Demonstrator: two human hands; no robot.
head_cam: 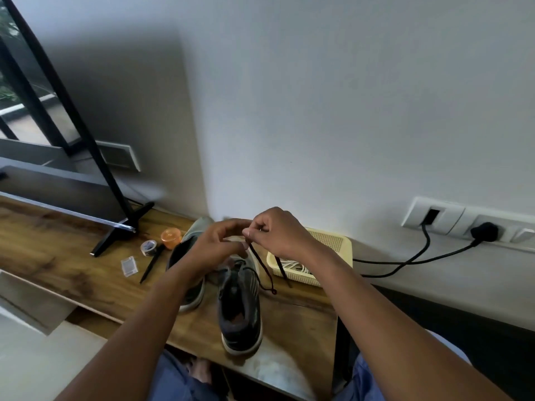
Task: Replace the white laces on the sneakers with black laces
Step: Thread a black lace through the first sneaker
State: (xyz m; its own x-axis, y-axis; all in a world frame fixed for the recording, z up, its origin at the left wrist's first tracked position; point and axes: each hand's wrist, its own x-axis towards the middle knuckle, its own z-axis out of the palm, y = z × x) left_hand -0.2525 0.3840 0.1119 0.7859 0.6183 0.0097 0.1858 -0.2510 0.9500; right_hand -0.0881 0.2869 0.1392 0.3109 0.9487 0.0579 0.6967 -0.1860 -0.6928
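Two dark grey sneakers stand on the wooden table (72,267), heels toward me. The right sneaker (240,308) has a black lace (262,267) threaded through its upper eyelets. Held above the shoes, my right hand (278,233) pinches the lace, and both strands hang down from it to the shoe. My left hand (220,244) has curled fingers meeting the right hand at the lace; its grip is partly hidden. The left sneaker (188,247) sits mostly behind my left forearm. White laces (292,266) lie in a cream basket (333,241).
A TV stand leg (121,230) rests on the left of the table. An orange cup (170,238), a tape roll (148,246), a black pen (150,267) and a small clear packet (128,266) lie left of the shoes. Black cables (405,261) run to wall sockets at right.
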